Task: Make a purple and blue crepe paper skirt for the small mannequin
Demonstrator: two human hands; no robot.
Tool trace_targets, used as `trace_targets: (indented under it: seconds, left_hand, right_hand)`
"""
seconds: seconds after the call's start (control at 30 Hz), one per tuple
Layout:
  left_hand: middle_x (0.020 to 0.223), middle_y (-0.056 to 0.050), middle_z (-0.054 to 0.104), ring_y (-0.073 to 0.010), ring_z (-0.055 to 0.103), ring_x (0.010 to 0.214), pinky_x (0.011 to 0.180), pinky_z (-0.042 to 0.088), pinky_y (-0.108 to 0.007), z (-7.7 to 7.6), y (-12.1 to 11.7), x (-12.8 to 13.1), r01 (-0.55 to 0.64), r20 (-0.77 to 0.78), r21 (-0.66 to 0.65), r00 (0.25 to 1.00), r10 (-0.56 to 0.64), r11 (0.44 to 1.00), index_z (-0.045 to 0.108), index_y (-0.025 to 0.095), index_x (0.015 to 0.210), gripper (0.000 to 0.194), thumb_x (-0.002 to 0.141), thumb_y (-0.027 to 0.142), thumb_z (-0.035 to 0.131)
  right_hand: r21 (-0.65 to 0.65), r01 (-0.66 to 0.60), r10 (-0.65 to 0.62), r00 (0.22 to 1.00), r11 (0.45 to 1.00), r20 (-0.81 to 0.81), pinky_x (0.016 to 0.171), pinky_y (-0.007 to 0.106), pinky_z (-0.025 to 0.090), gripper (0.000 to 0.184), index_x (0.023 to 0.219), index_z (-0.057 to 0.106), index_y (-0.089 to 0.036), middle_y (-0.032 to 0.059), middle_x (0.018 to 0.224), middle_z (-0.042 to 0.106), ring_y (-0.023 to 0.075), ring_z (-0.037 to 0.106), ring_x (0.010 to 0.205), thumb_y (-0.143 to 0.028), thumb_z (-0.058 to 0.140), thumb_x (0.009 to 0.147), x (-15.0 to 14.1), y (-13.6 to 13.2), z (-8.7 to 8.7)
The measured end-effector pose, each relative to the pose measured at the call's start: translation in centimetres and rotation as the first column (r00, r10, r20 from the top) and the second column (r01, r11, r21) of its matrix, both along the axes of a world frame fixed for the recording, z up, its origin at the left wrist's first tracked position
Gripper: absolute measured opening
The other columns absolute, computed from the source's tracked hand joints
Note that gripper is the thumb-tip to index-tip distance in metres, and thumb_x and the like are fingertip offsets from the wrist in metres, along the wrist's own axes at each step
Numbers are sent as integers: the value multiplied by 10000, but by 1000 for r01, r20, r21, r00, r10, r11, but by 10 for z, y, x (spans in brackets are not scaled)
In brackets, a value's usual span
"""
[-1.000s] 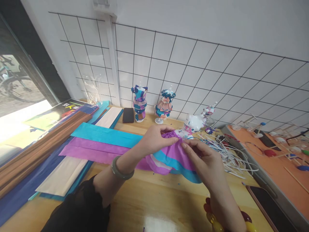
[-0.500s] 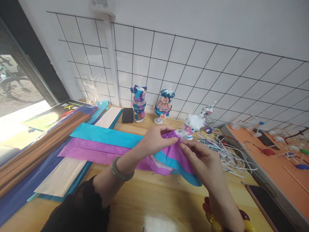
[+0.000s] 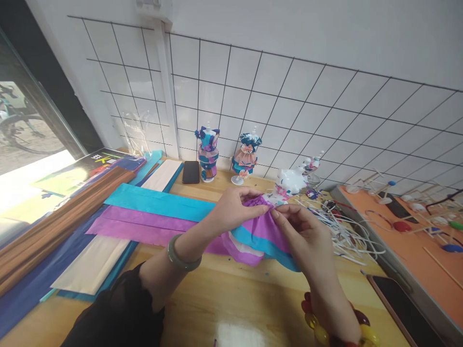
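A small white dress form [image 3: 289, 182] with a flower pattern lies tilted on the table, its lower end toward me. Purple, blue and white crepe paper [image 3: 258, 233] is gathered round its waist like a skirt. My left hand [image 3: 238, 207] is closed on the gathered purple edge, thumb pressing it on the left. From the right, my right hand [image 3: 304, 229] pinches the same edge between thumb and fingers, close to the left thumb. The paper's lower layers hang in folds below the hands. What lies under the fingers is hidden.
Long blue [image 3: 159, 201] and purple strips [image 3: 144, 224] lie left, over cream and navy paper. Two dressed forms, one in blue [image 3: 209, 154] and one in pink [image 3: 246, 159], stand by the wall. Right are tangled white strips [image 3: 347, 236], a phone [image 3: 401, 303] and an orange tray [image 3: 390, 241].
My right hand has shifted slightly up and its fingers have drawn closer along the gathered edge. The skirt's lower folds have moved a little. My left hand stays nearly in place.
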State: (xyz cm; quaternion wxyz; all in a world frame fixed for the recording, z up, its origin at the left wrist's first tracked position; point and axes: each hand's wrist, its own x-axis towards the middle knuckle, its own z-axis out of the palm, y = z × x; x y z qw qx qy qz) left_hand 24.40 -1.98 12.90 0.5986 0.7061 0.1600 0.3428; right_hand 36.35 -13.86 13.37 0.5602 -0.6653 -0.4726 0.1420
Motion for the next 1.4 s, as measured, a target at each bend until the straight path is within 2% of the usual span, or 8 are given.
trace_targets:
  seconds: [0.33,0.63,0.83,0.97,1.1,1.17,1.27,1.4]
  left_hand:
    - [1049,-74,686,-198,627,994,896,492,-324,0,0,-1,20,14,17,1000,-21,1000,656,146,1027,342,725,303,692]
    - [1030,-87,685,-204,627,977,881,491,-332,1,-2,-1,24,19,14,1000,-25,1000,657,136,1004,324,719,285,695]
    - [1052,-99,660,-211,598,1010,908,463,-353,-3,0,0,-9,-35,23,999,10,1000,632,142,1018,425,682,388,720]
    - [967,-78,651,-186,600,919,833,474,-331,-4,1,0,-39,-67,28,997,41,999,616,145,953,447,645,446,734]
    - [882,-54,635,-154,590,833,748,472,-293,-4,4,-1,8,-65,-58,998,-11,998,592,141,890,442,614,444,757]
    - [869,-51,634,-144,588,815,737,467,-283,-5,5,-1,42,-49,-113,998,-48,993,582,137,879,441,603,425,770]
    - [858,-50,638,-130,590,793,728,463,-270,-5,7,-1,81,-39,-162,995,-88,984,584,134,871,423,611,412,767]
    - [873,-63,648,-141,596,804,717,464,-271,-6,8,-2,59,-68,-125,995,-68,990,604,137,872,405,640,441,737]
  right_hand:
    - [-22,16,-14,996,1000,84,545,253,443,192,846,621,-199,15,698,636,139,567,605,-384,628,792,2,0,-1]
    - [38,87,-91,989,995,113,553,257,456,203,841,584,-196,20,727,641,137,575,619,-374,655,772,-1,1,-4]
    - [22,50,-52,993,999,103,551,258,437,195,839,570,-201,12,716,625,132,553,603,-380,631,792,0,2,-5]
    - [-8,51,-49,985,999,167,524,248,402,199,816,552,-204,-7,673,587,117,506,561,-393,612,804,0,0,-6]
    - [-72,102,-79,960,992,267,479,236,335,243,757,530,-207,-43,584,493,97,412,504,-433,611,796,1,0,-6]
    - [-101,76,-50,969,992,241,469,233,317,271,723,511,-205,-48,569,463,94,393,501,-449,607,795,2,1,-4]
    - [-124,-19,32,994,992,105,460,224,315,286,709,493,-203,-46,579,453,93,402,511,-453,595,805,3,1,-2]
    - [-148,-138,136,990,979,-23,493,225,387,253,791,541,-196,-7,678,544,114,504,589,-444,584,817,4,-2,3]
